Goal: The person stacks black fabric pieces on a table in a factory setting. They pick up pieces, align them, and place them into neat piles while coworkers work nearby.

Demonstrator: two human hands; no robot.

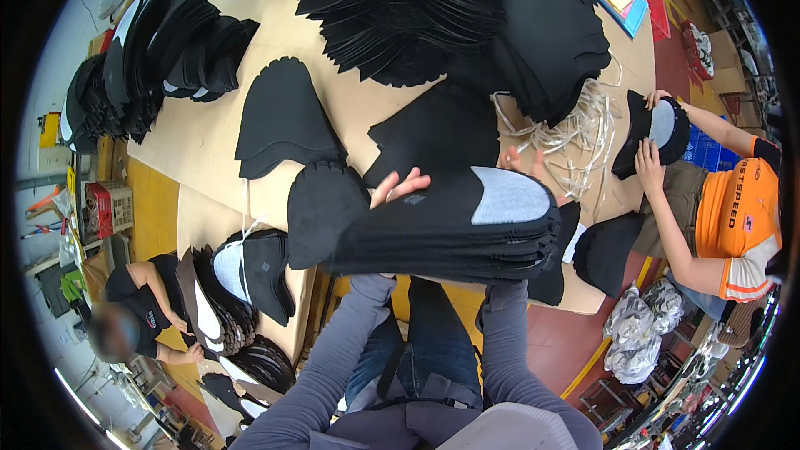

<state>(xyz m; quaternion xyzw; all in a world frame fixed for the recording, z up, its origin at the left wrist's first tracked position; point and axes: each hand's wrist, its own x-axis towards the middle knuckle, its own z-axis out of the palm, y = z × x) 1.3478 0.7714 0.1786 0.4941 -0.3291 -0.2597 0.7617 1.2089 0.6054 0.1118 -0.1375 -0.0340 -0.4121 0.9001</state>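
I hold a thick stack of black fabric pieces with a grey patch [454, 229] in front of me, above the near edge of the tan table [200, 142]. My left hand [398, 187] grips the stack's left part, fingers over its top. My right hand [523, 163] is mostly hidden behind the stack's right end, only fingertips showing. A rounded black stack [321, 208] lies just left of the held one. Another flat black pile [282, 117] rests farther left on the table.
Large heaps of black pieces [467, 25] cover the far table, with a tangle of white strips [575, 133] beside them. A person in an orange shirt [737, 217] at the right handles a black and grey piece [654, 129]. Another person [142, 300] sits at lower left by more stacks [242, 275].
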